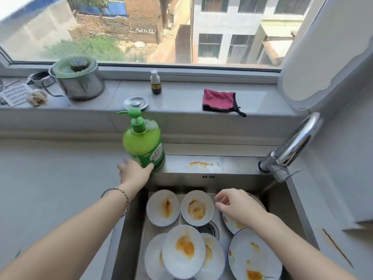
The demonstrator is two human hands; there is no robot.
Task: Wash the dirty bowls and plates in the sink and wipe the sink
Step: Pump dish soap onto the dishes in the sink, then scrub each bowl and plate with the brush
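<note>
At the back left corner of the sink rim, the left hand [134,171] curls its thumb and fingers round the foot of a green dish soap pump bottle [143,142], which stands upright at the hand's 12 o'clock. A braided bracelet [125,199] circles that wrist. The right hand [238,205] hovers over the right side of the sink [129,229], fingers loosely curled and holding nothing; whether the fingertips touch anything I cannot tell. Just under it, at its 6 o'clock, lies a patterned plate [232,224] smeared with orange sauce.

Two small white bowls [163,208] [197,208] sit side by side at the right hand's 9 o'clock, both stained orange. Toward 7 o'clock a stack of white bowls [183,251] lies in the near part of the basin, beside the drain strainer [210,229]. A large patterned plate [255,257] with sauce blots lies at 6 o'clock, near the right forearm.

An orange spill [200,164] marks the back rim between the bottle and the chrome faucet [296,142] at 2 o'clock. On the sill beyond rest a pink cloth [219,102], a small spray bottle [155,82], a round metal sink plug [135,103] and a steel pot [77,79].
</note>
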